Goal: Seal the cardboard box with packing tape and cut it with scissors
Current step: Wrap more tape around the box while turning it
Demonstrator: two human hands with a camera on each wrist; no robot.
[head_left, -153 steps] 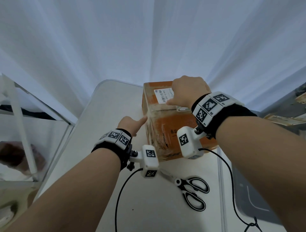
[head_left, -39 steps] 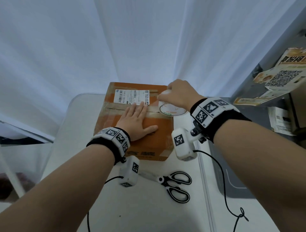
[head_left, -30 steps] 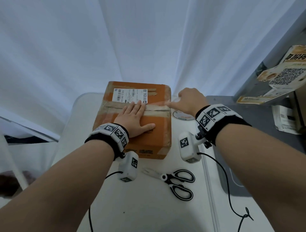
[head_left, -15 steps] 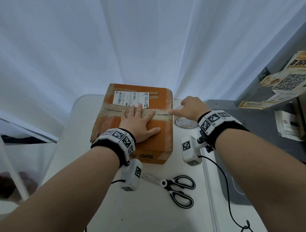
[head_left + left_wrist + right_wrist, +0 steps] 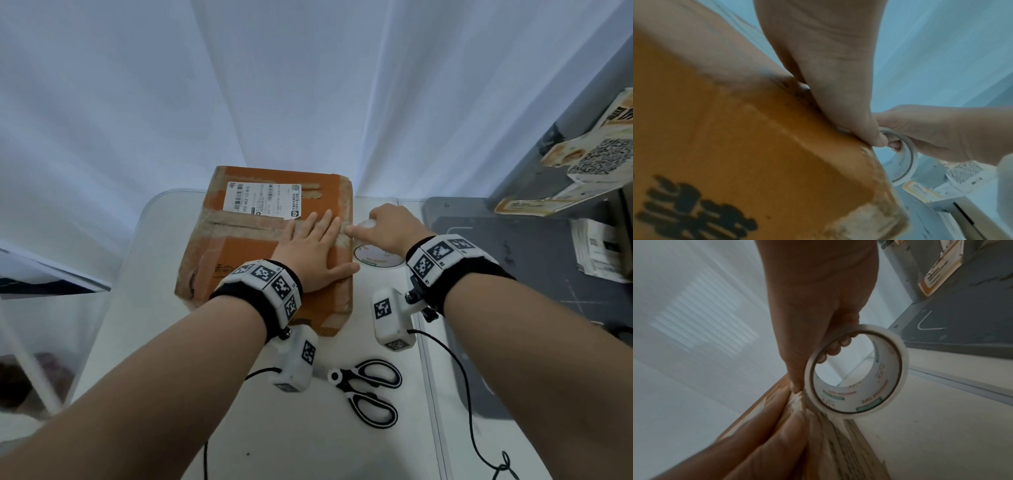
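Note:
An orange cardboard box (image 5: 246,253) with a white shipping label stands on the white table (image 5: 144,281). My left hand (image 5: 313,248) lies flat on the box top, fingers straight, pressing the clear tape strip over the centre seam. My right hand (image 5: 387,228) grips the roll of clear packing tape (image 5: 375,257) just past the box's right edge, fingers hooked through its core (image 5: 840,345). In the left wrist view the roll (image 5: 906,154) hangs beside the box corner (image 5: 869,146). Black and white scissors (image 5: 371,390) lie shut on the table in front of the box.
A grey mat (image 5: 534,267) covers the surface right of the table. Printed cartons (image 5: 582,161) and papers sit at the far right. White curtain hangs behind. A glass panel (image 5: 41,291) stands at the left. Wrist camera cables trail over the table near the scissors.
My left hand has slid rightward along the seam toward the box's right edge. My right hand has carried the tape roll off the box top and down beside its right edge.

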